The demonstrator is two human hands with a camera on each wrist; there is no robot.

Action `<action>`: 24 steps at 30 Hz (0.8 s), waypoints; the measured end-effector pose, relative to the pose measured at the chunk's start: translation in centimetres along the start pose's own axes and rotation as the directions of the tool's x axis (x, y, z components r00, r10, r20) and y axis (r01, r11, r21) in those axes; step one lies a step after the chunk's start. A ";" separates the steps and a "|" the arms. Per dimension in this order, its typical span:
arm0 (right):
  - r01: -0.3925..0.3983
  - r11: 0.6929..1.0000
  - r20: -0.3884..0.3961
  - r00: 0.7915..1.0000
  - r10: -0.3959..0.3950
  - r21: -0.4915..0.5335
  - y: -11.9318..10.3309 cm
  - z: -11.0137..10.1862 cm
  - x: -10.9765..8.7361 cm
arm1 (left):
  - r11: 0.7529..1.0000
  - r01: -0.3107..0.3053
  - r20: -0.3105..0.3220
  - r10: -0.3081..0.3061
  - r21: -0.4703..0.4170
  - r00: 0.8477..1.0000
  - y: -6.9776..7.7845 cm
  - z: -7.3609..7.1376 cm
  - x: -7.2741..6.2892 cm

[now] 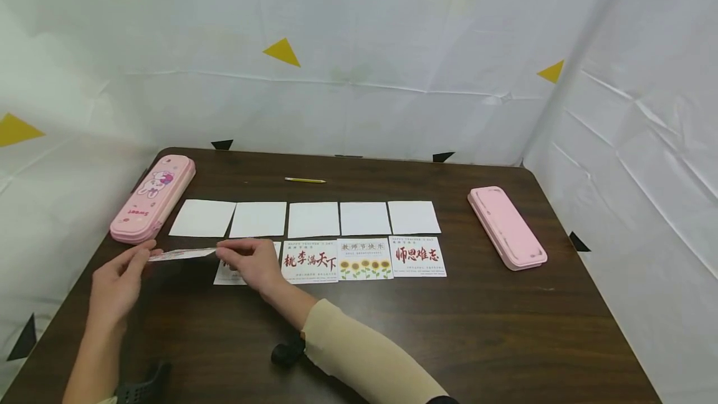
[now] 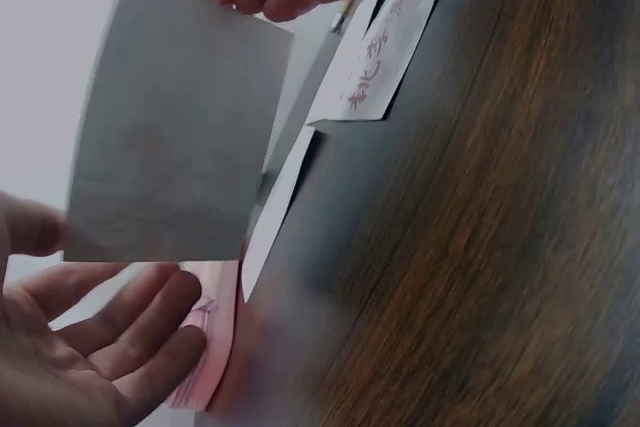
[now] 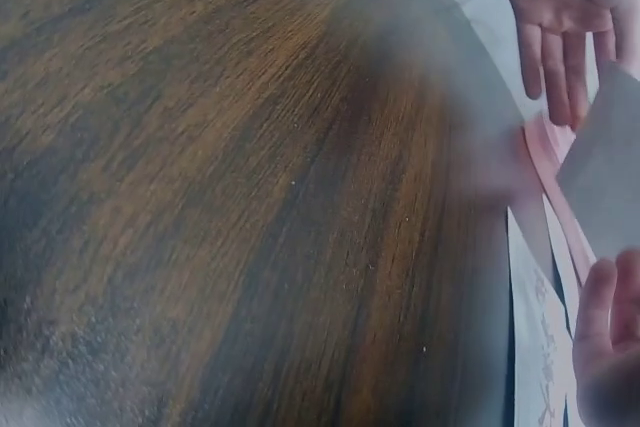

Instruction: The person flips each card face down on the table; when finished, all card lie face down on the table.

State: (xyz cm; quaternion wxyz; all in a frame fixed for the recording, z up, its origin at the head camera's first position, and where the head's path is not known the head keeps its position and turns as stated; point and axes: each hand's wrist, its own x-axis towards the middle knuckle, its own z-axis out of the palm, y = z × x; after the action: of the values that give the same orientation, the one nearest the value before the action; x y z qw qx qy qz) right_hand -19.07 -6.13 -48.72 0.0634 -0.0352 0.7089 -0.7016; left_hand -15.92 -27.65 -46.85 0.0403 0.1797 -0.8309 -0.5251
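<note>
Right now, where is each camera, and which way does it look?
Head: on the head, looking forward and down at the table; left hand, right hand and forearms show.
Left wrist: on that wrist, looking at the raised card; both hands show.
Right wrist: on that wrist, looking mostly at the table; both hands show at right.
Both wrist views share the card.

Card (image 1: 184, 254): thin, flat, squarish; plain pale underside, reddish print on top.
Card pose: raised above the counter (image 1: 505, 329), nearly edge-on in your head view.
Card edges: opposite ones pinched by your left hand (image 1: 114, 285) and right hand (image 1: 255, 264).
</note>
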 end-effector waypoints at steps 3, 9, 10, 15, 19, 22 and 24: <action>0.002 1.000 -0.053 0.999 -0.004 -0.023 0.0 0.2 0.1 | 0.987 -0.004 -0.022 0.000 -0.158 1.000 0.3 0.0 -0.3; -0.056 0.998 -0.157 0.986 0.059 0.025 -0.2 0.8 0.2 | 0.968 -0.033 -0.071 0.016 -0.248 0.997 1.2 0.4 -0.7; -0.074 0.996 -0.160 0.984 0.081 0.049 -0.2 0.8 0.2 | 0.980 -0.037 -0.077 0.023 -0.197 0.997 1.2 0.5 -0.7; -0.196 0.971 -0.148 0.965 0.216 0.138 -0.5 0.9 -0.2 | 0.993 -0.064 -0.036 0.068 0.100 0.997 1.0 0.5 -0.4; -0.277 0.933 -0.098 0.947 0.306 0.230 -0.5 1.0 -0.5 | 0.976 -0.103 0.042 0.097 0.193 0.994 0.6 0.3 0.0; -0.305 0.907 -0.041 0.943 0.330 0.291 -0.3 1.1 -0.6 | 0.962 -0.109 0.073 0.094 0.249 0.993 0.6 0.3 0.2; -0.320 0.894 0.005 0.942 0.335 0.313 -0.1 1.0 -0.8 | 0.952 -0.099 0.102 0.073 0.289 0.992 0.7 0.3 0.3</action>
State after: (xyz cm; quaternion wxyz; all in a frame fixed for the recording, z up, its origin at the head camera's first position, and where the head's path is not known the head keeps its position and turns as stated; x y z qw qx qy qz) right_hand -18.17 -7.02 -48.58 0.1678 0.1123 0.5875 -0.7836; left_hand -16.48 -27.22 -46.45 -0.0017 0.1233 -0.9076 -0.4012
